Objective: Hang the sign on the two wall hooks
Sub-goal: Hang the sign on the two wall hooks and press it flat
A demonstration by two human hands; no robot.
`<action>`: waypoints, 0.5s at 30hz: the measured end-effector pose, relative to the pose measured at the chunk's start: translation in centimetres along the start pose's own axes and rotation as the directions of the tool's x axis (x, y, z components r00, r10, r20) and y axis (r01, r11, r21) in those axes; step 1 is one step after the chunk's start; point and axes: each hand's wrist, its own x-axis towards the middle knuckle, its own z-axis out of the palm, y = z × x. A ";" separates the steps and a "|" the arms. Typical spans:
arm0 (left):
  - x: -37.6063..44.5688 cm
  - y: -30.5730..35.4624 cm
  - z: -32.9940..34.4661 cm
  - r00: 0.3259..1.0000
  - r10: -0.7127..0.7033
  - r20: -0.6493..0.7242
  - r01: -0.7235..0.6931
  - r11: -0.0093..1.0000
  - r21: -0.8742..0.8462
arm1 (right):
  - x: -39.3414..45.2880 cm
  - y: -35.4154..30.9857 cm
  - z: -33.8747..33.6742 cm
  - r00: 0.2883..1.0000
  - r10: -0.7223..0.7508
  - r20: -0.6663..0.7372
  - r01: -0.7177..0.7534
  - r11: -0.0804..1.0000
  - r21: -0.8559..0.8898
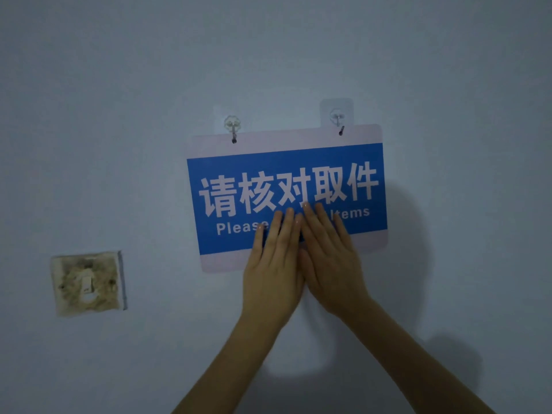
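Observation:
A blue and white sign (239,174) with white Chinese characters and English words hangs flat against the wall. Its two top holes sit on the left hook (232,125) and the right hook (337,117), both clear adhesive hooks. The sign tilts slightly, its right side higher. My left hand (273,264) and my right hand (330,258) lie flat side by side on the sign's lower middle, fingers straight and pointing up, palms pressed to it. They cover part of the English line and the bottom edge.
A dirty, worn wall switch (88,283) sits on the pale wall at the lower left, well apart from the sign. Bare wall surrounds the sign on all sides.

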 end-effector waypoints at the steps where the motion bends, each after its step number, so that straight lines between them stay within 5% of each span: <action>1: -0.3 -0.2 0.7 0.999 -0.020 0.032 0.020 1.000 -0.007 | -0.2 0.0 0.5 0.999 -0.002 0.035 0.002 1.000 0.006; 6: -0.7 -1.5 1.9 0.988 -0.040 0.147 0.039 0.999 0.009 | -1.1 2.1 1.8 0.991 -0.087 0.099 0.088 0.996 -0.006; 15: -3.0 -4.5 1.8 0.998 -0.035 0.044 0.032 0.998 0.059 | -2.5 5.1 1.5 0.993 -0.070 0.094 0.076 0.995 -0.064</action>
